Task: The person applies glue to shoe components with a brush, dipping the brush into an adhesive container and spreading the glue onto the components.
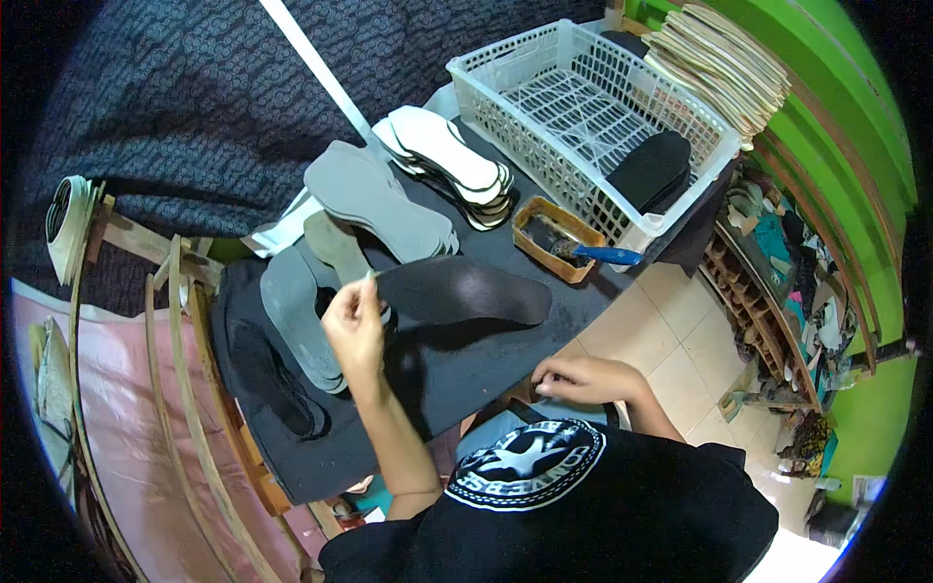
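Note:
My left hand [355, 330] pinches one end of a black insole [466, 291], which stretches to the right over the dark-covered table [408, 364]. Below its fingers lie grey insole-shaped sheets [292, 311], with an olive-grey piece [335, 243] on top. My right hand [585, 379] is near the table's front edge, its fingers loosely bent and a little apart, with nothing visible in them. Behind the black insole sit a stack of grey insole shapes [374, 199] and a stack of white ones [442, 146]. More black pieces [272, 379] lie at the left.
A small tub [530, 255] with dark residue holds a blue-handled tool [607, 255]. Behind it stands a white plastic crate [593, 185] with black insoles [653, 170] inside. Stacked cream sheets [719, 73] are at the far right. Wooden rails [199, 389] run along the left.

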The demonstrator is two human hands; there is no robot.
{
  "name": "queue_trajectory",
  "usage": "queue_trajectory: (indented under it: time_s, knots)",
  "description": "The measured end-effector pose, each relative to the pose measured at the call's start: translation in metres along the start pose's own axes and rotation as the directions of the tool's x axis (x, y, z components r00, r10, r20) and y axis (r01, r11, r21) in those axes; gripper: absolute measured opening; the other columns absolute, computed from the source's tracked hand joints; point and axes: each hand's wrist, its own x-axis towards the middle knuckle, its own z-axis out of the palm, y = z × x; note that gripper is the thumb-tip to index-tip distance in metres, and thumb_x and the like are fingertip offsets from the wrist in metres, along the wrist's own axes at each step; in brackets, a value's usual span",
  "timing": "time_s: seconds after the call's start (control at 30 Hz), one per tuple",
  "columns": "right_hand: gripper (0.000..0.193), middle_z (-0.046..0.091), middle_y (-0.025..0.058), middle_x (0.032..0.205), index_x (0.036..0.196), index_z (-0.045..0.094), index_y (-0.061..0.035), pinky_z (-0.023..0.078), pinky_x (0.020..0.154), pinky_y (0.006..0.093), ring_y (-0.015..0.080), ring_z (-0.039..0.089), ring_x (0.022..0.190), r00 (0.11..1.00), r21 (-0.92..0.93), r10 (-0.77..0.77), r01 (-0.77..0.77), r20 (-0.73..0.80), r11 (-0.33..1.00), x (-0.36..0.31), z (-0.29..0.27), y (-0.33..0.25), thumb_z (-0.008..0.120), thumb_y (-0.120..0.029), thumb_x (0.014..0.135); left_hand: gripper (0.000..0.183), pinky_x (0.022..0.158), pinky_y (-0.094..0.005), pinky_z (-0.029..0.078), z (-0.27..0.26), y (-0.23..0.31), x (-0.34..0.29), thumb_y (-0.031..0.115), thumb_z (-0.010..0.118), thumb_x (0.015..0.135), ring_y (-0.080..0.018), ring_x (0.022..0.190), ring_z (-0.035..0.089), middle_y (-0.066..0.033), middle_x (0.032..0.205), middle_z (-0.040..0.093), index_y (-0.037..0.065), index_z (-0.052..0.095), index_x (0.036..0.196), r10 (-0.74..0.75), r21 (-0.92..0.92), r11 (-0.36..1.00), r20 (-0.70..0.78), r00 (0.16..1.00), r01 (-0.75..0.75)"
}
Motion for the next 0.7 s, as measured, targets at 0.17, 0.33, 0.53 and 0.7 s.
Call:
queue_trajectory:
  time_s: [0.17, 0.33, 0.53, 0.7]
  knots:
    - [0.011, 0.050, -0.0015, 0.071, 0.089, 0.049, -0.0011, 0.038, 0.057, 0.0189, 0.0059, 0.046, 0.063, 0.721, 0.222, 0.028, 0.176, -0.692, 0.959, -0.024, -0.019, 0.009, 0.050, -0.010, 0.082, 0.016, 0.044, -0.0158, 0.024, -0.021, -0.055, -0.047, 0.012, 0.055, 0.080, 0.0006, 0.052, 0.033, 0.0066, 0.059, 0.046, -0.001, 0.057, 0.072, -0.054, 0.136, 0.988, -0.091, 0.994, 0.066]
    - [0.026, 0.042, 0.0016, 0.079, 0.106, 0.038, -0.0028, 0.032, 0.059, 0.0174, 0.0055, 0.038, 0.066, 0.131, -0.125, -0.185, 0.369, -0.974, 0.921, -0.022, -0.035, 0.017, 0.047, -0.004, 0.082, 0.012, 0.055, -0.0223, 0.040, -0.012, -0.103, -0.099, 0.007, 0.054, 0.078, -0.0121, 0.061, 0.053, -0.0074, 0.070, 0.059, -0.003, 0.059, 0.077, 0.009, 0.357, 0.934, -0.084, 0.996, 0.021]
    - [0.040, 0.038, 0.0019, 0.079, 0.114, 0.028, -0.0037, 0.029, 0.057, 0.0160, 0.0054, 0.034, 0.066, 0.222, -0.148, -0.235, 0.347, -0.946, 0.926, -0.009, -0.043, 0.025, 0.049, -0.002, 0.080, 0.055, 0.097, -0.0512, 0.011, 0.000, -0.082, -0.143, 0.032, 0.045, 0.082, -0.0312, 0.123, 0.022, -0.0183, 0.131, 0.027, -0.001, 0.032, 0.123, -0.057, 0.911, 0.398, 0.144, 0.988, -0.110]
    - [0.045, 0.043, 0.0029, 0.082, 0.118, 0.027, -0.0037, 0.033, 0.057, 0.0155, 0.0055, 0.039, 0.068, 0.274, -0.119, -0.219, 0.339, -0.937, 0.933, -0.004, -0.050, 0.029, 0.051, -0.005, 0.080, 0.068, 0.097, -0.0530, 0.008, -0.006, -0.068, -0.164, 0.038, 0.043, 0.080, -0.0308, 0.126, 0.012, -0.0188, 0.136, 0.012, -0.002, 0.018, 0.129, -0.285, 0.947, 0.313, 0.166, 0.944, -0.072]
